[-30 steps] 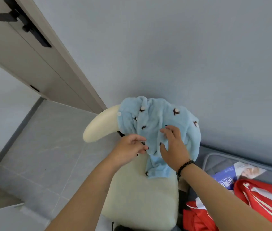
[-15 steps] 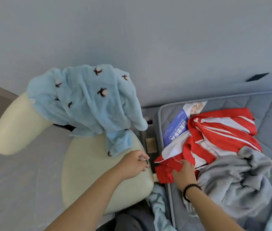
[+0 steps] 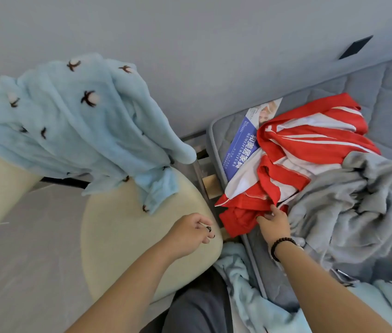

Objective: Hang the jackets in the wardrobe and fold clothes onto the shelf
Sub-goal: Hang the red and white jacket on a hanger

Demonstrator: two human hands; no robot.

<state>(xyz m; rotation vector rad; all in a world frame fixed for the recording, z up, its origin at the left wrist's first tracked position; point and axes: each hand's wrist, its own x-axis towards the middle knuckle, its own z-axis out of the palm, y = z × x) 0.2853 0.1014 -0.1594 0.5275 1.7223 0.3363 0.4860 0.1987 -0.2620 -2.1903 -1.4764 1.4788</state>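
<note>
At about four o'clock from the frame's centre, the right hand [image 3: 275, 223] is reaching onto the grey quilted mattress [image 3: 382, 97] and its fingertips are touching the near hem of the red-and-white striped jacket [image 3: 310, 140]. Whether those fingers are actually pinching the red cloth or only pressing on it cannot be told, since the fingertips are sinking into a fold. The jacket is spreading away from the hand toward one o'clock, lying partly over a blue-and-white printed leaflet [image 3: 243, 145] at its eleven o'clock edge. A crumpled grey garment [image 3: 358, 207] is lying against the jacket at three o'clock of the hand, just beside the wrist, which is wearing a dark bead bracelet [image 3: 280, 246].

The left hand [image 3: 187, 236] is hovering over the cream chair seat [image 3: 122, 248] near six o'clock, fingers loosely curled and gripping nothing. A light blue fleece top [image 3: 70, 121] is hanging over the chair's backrest at ten o'clock, well apart from both hands. More pale blue fabric [image 3: 243, 284] is lying at five o'clock, beside the mattress edge.
</note>
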